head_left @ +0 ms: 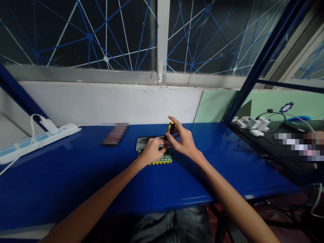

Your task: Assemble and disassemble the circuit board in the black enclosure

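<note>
The screwdriver [171, 127] is black and yellow, the tabletop [108, 179] blue, the circuit board [167, 156] green with yellow edging.

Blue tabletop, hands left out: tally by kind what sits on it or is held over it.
Power strip: 1
White adapter on the strip: 1
Blurred flat item: 1
Dark case: 1
Green board: 1
Yellow-and-black tool, in the right hand: 1
Total: 6, small hidden parts uncounted

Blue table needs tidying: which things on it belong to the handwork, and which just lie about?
Seem part of the handwork:
- black-and-yellow screwdriver, in right hand
- green piece with yellow edging, by left hand
- dark case behind it

Seem just lying about:
- blurred flat object
- white power strip
</note>
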`<state>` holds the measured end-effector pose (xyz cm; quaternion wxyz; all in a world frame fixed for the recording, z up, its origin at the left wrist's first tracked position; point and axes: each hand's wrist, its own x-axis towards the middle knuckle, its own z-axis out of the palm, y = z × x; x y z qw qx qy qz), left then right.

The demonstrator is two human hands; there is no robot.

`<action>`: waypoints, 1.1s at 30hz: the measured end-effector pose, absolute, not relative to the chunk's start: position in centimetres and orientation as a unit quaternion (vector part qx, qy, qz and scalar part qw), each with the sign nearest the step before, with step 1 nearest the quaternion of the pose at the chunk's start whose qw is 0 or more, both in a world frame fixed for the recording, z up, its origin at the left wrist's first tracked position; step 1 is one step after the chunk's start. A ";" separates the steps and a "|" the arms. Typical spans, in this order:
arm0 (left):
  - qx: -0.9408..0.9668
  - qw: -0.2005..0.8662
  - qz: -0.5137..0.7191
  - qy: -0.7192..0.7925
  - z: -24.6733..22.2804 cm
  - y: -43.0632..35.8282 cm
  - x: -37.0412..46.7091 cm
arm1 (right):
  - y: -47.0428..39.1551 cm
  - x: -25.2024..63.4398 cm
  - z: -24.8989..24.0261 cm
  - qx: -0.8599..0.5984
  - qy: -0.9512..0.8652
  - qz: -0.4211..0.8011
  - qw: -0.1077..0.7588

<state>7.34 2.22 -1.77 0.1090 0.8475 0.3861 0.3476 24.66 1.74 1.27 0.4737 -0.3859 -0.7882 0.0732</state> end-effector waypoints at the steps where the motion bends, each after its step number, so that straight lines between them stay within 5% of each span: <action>1: 0.849 0.112 0.345 0.385 -1.7 2.2 7.3 | 1.7 24.6 1.3 -0.384 -0.789 0.076 0.473; 33: 0.827 0.118 0.364 0.413 -1.8 2.4 7.3 | 1.8 24.5 1.0 -0.387 -0.790 0.065 0.472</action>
